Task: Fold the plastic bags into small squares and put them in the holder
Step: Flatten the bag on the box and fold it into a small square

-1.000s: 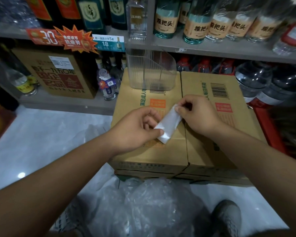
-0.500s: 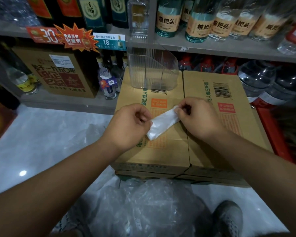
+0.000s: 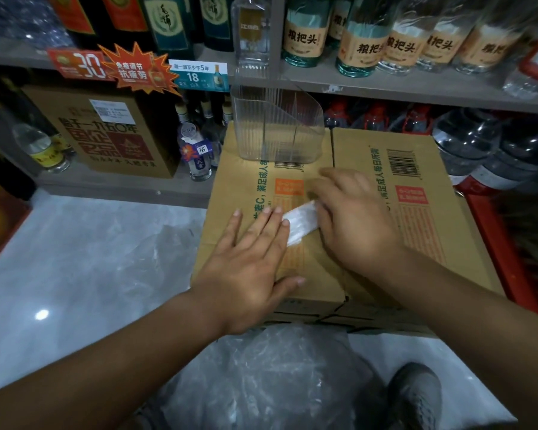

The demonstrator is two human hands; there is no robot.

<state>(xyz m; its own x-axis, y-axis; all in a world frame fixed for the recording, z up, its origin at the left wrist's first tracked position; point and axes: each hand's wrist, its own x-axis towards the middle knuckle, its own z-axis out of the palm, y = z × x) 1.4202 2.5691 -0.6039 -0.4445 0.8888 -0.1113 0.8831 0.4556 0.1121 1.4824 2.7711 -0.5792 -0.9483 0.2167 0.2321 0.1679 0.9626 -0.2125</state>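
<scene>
A folded white plastic bag (image 3: pixel 302 223) lies as a short strip on top of the cardboard box (image 3: pixel 246 181). My left hand (image 3: pixel 252 259) lies flat with straight fingers, its fingertips pressing the strip's left end. My right hand (image 3: pixel 351 218) covers the strip's right end with fingers spread flat; its motion blurs them. The clear ribbed plastic holder (image 3: pixel 277 125) stands at the box's far edge, beyond both hands, with nothing visible inside it.
Loose clear plastic bags (image 3: pixel 261 377) lie on the floor below the box and at its left (image 3: pixel 168 246). A second cardboard box (image 3: pixel 416 169) adjoins on the right. Shelves of bottles (image 3: pixel 367 35) rise behind. A shoe (image 3: pixel 416 395) is at the bottom right.
Both hands held the folded strip pinched above the box; now it lies on the box and both hands have opened flat on it.
</scene>
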